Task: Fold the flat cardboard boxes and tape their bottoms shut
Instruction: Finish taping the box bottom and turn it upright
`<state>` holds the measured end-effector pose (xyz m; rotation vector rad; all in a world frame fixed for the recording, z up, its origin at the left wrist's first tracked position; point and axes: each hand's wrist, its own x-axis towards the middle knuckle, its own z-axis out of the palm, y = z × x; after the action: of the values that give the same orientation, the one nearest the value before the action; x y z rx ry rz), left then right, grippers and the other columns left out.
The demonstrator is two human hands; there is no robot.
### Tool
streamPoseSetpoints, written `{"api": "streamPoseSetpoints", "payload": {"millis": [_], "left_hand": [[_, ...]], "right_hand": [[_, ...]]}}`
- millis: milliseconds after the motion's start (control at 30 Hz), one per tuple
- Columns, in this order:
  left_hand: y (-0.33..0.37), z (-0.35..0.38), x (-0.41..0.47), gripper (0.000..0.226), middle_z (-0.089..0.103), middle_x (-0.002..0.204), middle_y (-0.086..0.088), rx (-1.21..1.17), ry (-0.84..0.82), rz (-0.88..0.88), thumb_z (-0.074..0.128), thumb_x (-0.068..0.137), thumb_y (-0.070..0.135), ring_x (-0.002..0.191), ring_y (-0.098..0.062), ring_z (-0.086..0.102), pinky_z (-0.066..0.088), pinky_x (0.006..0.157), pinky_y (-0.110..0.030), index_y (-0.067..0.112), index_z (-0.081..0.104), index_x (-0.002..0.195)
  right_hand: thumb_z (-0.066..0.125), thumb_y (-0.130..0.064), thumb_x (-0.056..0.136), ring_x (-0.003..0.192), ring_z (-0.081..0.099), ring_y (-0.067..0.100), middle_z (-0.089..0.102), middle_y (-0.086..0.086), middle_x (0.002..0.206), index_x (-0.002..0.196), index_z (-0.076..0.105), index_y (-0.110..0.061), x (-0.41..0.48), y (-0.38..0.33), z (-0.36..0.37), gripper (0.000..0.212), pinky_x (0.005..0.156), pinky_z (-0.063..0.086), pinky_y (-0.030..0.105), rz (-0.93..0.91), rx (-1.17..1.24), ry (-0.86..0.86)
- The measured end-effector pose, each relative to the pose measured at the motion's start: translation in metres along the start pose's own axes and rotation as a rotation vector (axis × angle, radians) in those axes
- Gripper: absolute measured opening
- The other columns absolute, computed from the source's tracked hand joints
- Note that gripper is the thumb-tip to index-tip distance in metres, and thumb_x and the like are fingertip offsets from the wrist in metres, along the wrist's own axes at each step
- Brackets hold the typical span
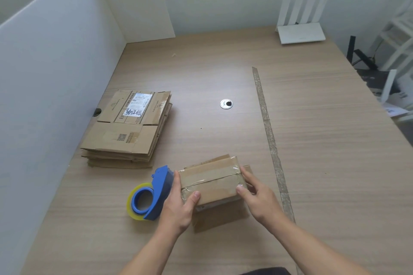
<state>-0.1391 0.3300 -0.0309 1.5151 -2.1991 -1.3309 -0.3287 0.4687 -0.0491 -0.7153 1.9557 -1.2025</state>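
Gripping folded box (212,182) near centre of worktop (312,140), taped bottom up, with left hand (178,205) and right hand (259,196), fingers (245,174) curled over its ends, probably pressing tape down; tape dispenser (156,192) parked just left, flat stack (125,131) farther left

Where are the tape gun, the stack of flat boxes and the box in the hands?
tape gun (161,190): head view, on its blue body.
stack (125,135): head view, on the top flat box.
box (211,177): head view, on its taped top face.
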Motion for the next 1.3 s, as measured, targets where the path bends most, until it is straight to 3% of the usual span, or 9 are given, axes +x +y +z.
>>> {"api": "streamPoseSetpoints", "payload": {"millis": [100,267,367,633,733,833,1067,1200,1300], "left_hand": [[0.002,-0.001,0.001,0.089,0.034,0.158,0.002,-0.004,-0.001,0.007,0.063,0.094,0.039,0.141,-0.018,0.037,0.03,0.111,-0.027,0.03,0.002,0.158],[0.005,0.002,0.001,0.09,0.03,0.16,0.002,-0.027,0.004,-0.011,0.063,0.095,0.037,0.143,-0.02,0.035,0.03,0.114,-0.03,0.029,-0.001,0.158],[0.006,0.0,0.002,0.09,0.032,0.158,0.005,-0.036,0.0,-0.016,0.063,0.094,0.036,0.141,-0.018,0.036,0.03,0.108,-0.025,0.029,0.0,0.158],[0.007,-0.006,0.006,0.093,0.034,0.143,0.022,-0.225,0.068,-0.017,0.076,0.084,0.032,0.131,0.001,0.037,0.03,0.106,-0.019,0.03,0.018,0.157],[0.014,-0.006,0.012,0.092,0.04,0.147,0.015,-0.345,0.104,0.0,0.08,0.081,0.03,0.136,-0.005,0.04,0.034,0.113,-0.03,0.03,0.025,0.155],[0.023,-0.003,0.014,0.082,0.047,0.144,0.01,-0.348,0.144,0.026,0.077,0.085,0.025,0.129,-0.002,0.044,0.035,0.108,-0.025,0.028,0.032,0.153],[0.046,-0.011,0.014,0.065,0.049,0.143,0.018,-0.429,0.24,0.17,0.07,0.091,0.024,0.128,0.011,0.046,0.036,0.11,-0.018,0.053,0.036,0.138],[0.055,-0.027,0.01,0.06,0.061,0.13,0.01,-0.481,0.242,0.329,0.073,0.084,0.013,0.118,0.002,0.058,0.049,0.091,-0.015,0.042,0.049,0.13],[0.063,-0.032,0.009,0.062,0.055,0.129,0.01,-0.459,0.204,0.428,0.077,0.074,0.028,0.129,-0.01,0.05,0.05,0.095,-0.024,0.041,0.05,0.128]], "right_hand": [[0.068,-0.022,0.091,0.104,0.058,-0.011,0.062,-0.018,0.118,0.128,0.048,-0.052,0.002,-0.007,-0.002,0.051,0.08,0.039,-0.002,0.012,-0.04,0.003],[0.066,-0.042,0.088,0.095,0.064,0.008,0.065,-0.006,0.104,0.127,0.048,-0.047,0.021,-0.016,0.0,0.043,0.088,0.051,0.03,0.072,-0.138,0.038],[0.063,-0.042,0.09,0.094,0.062,0.009,0.064,-0.003,0.109,0.13,0.052,-0.044,0.026,-0.014,0.002,0.041,0.09,0.05,0.034,0.088,-0.127,0.05],[0.052,-0.045,0.097,0.099,0.056,0.015,0.053,0.002,0.111,0.133,0.049,-0.036,0.032,-0.037,0.011,0.037,0.091,0.041,0.031,0.052,-0.103,0.121],[0.056,-0.041,0.096,0.108,0.055,0.012,0.053,-0.002,0.117,0.123,0.052,-0.04,0.037,-0.042,0.002,0.028,0.097,0.044,0.034,0.053,0.01,0.153],[0.058,-0.033,0.097,0.097,0.061,0.007,0.063,-0.01,0.116,0.117,0.055,-0.039,0.038,-0.045,-0.004,0.021,0.089,0.049,0.032,0.04,0.077,0.158],[0.051,-0.024,0.102,0.1,0.063,0.001,0.071,-0.018,0.102,0.108,0.067,-0.038,0.032,-0.059,-0.014,0.022,0.088,0.049,0.027,-0.084,0.211,0.335],[0.055,-0.032,0.1,0.108,0.057,-0.014,0.065,-0.028,0.11,0.121,0.062,-0.043,0.033,-0.077,-0.025,0.025,0.091,0.043,0.014,-0.089,0.364,0.205],[0.058,-0.034,0.097,0.107,0.056,-0.016,0.062,-0.024,0.12,0.128,0.057,-0.045,0.038,-0.085,-0.029,0.032,0.096,0.043,0.017,-0.066,0.464,0.169]]}}
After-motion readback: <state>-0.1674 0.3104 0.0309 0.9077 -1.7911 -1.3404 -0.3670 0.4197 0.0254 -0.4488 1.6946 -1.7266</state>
